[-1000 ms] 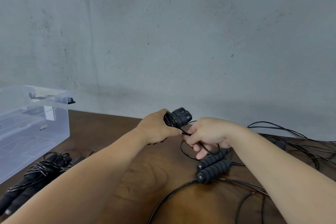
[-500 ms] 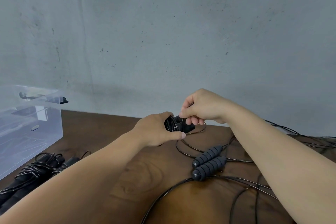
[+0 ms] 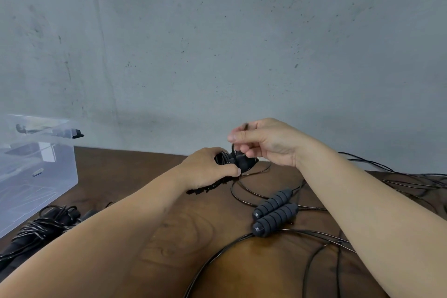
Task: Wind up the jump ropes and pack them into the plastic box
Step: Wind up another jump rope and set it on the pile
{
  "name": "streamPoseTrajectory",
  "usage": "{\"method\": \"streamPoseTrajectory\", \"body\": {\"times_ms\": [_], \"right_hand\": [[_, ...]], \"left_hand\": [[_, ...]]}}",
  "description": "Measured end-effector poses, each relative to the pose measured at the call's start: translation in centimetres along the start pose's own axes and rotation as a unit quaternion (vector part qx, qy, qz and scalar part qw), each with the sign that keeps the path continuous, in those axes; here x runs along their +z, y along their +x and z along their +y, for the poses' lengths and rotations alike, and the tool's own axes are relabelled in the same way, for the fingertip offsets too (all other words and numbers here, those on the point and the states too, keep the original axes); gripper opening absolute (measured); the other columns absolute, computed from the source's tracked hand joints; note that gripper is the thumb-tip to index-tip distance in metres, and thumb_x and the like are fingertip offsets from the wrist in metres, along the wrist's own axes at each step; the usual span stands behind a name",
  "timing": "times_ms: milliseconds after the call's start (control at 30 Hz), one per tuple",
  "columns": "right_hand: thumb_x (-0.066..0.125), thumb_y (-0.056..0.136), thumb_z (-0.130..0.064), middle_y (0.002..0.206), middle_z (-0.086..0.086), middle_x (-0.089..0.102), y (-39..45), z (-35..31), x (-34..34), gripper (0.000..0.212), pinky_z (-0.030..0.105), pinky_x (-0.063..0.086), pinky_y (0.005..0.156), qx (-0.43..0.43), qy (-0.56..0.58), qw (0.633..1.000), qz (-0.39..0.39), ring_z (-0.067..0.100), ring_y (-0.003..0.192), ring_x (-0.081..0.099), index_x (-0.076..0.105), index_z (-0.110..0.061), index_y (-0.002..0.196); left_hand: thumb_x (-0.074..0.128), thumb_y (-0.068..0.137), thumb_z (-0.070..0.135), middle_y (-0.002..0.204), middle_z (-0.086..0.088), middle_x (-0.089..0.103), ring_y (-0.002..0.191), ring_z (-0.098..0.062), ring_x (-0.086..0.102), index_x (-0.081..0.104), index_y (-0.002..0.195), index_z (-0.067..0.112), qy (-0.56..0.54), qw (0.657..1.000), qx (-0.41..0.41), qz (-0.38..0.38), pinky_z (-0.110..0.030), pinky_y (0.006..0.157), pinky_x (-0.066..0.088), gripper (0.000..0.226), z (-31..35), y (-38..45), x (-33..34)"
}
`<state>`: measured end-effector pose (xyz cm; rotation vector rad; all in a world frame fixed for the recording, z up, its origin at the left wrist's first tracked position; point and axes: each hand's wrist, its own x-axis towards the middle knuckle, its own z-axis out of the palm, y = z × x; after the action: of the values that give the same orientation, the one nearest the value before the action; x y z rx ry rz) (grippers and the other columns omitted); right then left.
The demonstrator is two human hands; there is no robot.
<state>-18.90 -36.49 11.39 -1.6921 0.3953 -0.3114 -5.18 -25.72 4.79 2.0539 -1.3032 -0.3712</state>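
Your left hand [image 3: 208,169] grips the pair of handles [image 3: 242,163] of the jump rope you are winding, with coils of black cord already wrapped round them; your right hand [image 3: 266,143] pinches the free cord [image 3: 233,150] just above the bundle. Keep the left grip firm so the turns cannot slip, lead the cord over with light tension, and lay each turn beside the one under it, not across. Watch the slack loop [image 3: 244,197] on the table, since it runs near the second pair of ribbed handles [image 3: 274,213] and could drag them along. The clear plastic box [image 3: 55,176] waits at the far left, a wound rope bundle [image 3: 41,227] lying just in front of it. More loose cords [image 3: 408,176] sprawl to your right on the dark wooden tabletop [image 3: 193,237], which meets a bare grey concrete wall [image 3: 217,43]
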Motion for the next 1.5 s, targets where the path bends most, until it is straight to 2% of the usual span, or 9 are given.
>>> {"method": "streamPoseTrajectory", "body": {"times_ms": [100,267,367,500,700,933,1167,1300,1500], "right_hand": [[0.076,0.081,-0.011,0.070,0.000,0.064,-0.2,1.1,0.6,0.026,0.017,0.053,0.056,-0.038,0.025,0.999,0.015,0.007,0.060,0.059,0.069,-0.002,0.105],[0.071,0.087,-0.040,0.056,-0.005,0.045,-0.2,3.2,1.4,0.024,0.021,0.035,0.053,-0.140,-0.186,0.956,0.180,0.009,0.051,0.041,0.073,-0.016,0.083],[0.063,0.094,-0.039,0.056,0.004,0.053,-0.2,3.6,1.4,0.030,0.031,0.036,0.057,-0.136,-0.143,0.962,0.190,0.016,0.054,0.044,0.073,-0.012,0.085],[0.059,0.097,-0.034,0.074,0.014,0.071,0.0,3.8,1.2,0.031,0.030,0.048,0.059,-0.134,-0.116,0.963,0.203,0.018,0.056,0.055,0.074,-0.012,0.081],[0.056,0.098,-0.033,0.054,0.000,0.059,0.0,4.6,0.9,0.034,0.013,0.041,0.049,-0.150,-0.160,0.938,0.268,0.002,0.044,0.049,0.071,-0.011,0.076],[0.059,0.098,-0.027,0.071,0.009,0.067,0.1,5.6,0.9,0.030,0.025,0.050,0.057,-0.137,-0.017,0.956,0.259,0.013,0.056,0.057,0.072,-0.005,0.083],[0.062,0.096,-0.023,0.082,0.012,0.073,-0.4,5.0,0.8,0.023,0.030,0.055,0.065,-0.133,0.069,0.959,0.239,0.015,0.065,0.063,0.074,-0.010,0.083],[0.061,0.097,-0.022,0.082,0.009,0.073,-0.6,4.5,0.7,0.023,0.029,0.054,0.063,-0.129,0.059,0.963,0.230,0.016,0.065,0.062,0.073,-0.008,0.084],[0.058,0.099,-0.028,0.073,0.008,0.068,-0.4,3.8,0.3,0.031,0.032,0.052,0.066,-0.103,-0.043,0.965,0.237,0.017,0.059,0.057,0.072,-0.004,0.085]], "left_hand": [[0.066,0.066,0.057,0.084,0.006,0.067,0.078,-0.012,0.065,0.060,0.099,0.029,0.035,0.998,0.000,0.048,-0.034,0.073,0.055,0.044,0.0,0.0,0.7],[0.066,0.069,0.053,0.083,0.008,0.064,0.076,-0.013,0.062,0.049,0.104,0.026,0.090,0.990,0.010,0.107,-0.031,0.065,0.051,0.048,0.2,-0.4,1.7],[0.068,0.069,0.051,0.081,0.008,0.062,0.074,-0.015,0.062,0.047,0.105,0.024,0.096,0.985,0.020,0.141,-0.032,0.066,0.050,0.049,0.2,-0.4,1.6],[0.066,0.069,0.053,0.091,0.010,0.060,0.078,-0.017,0.059,0.045,0.109,0.027,0.146,0.969,0.053,0.193,-0.032,0.068,0.048,0.052,0.3,-0.5,1.4],[0.064,0.070,0.051,0.097,0.009,0.057,0.077,-0.016,0.051,0.046,0.113,0.021,0.210,0.925,0.127,0.289,-0.028,0.068,0.035,0.055,0.1,-0.1,2.0],[0.064,0.069,0.048,0.081,0.009,0.055,0.072,-0.017,0.055,0.045,0.103,0.019,0.186,0.916,0.128,0.332,-0.030,0.067,0.040,0.049,0.3,0.5,2.4],[0.068,0.069,0.051,0.081,0.007,0.057,0.072,-0.021,0.057,0.039,0.101,0.021,0.144,0.938,0.089,0.302,-0.033,0.067,0.043,0.052,0.5,0.4,2.2],[0.067,0.071,0.050,0.085,0.004,0.058,0.075,-0.023,0.058,0.039,0.101,0.020,0.120,0.940,0.076,0.310,-0.036,0.069,0.046,0.051,0.5,0.6,2.0],[0.064,0.071,0.067,0.085,0.007,0.056,0.073,-0.021,0.056,0.044,0.102,0.019,0.171,0.907,0.122,0.366,-0.031,0.065,0.037,0.060,0.9,0.5,3.0]]}}
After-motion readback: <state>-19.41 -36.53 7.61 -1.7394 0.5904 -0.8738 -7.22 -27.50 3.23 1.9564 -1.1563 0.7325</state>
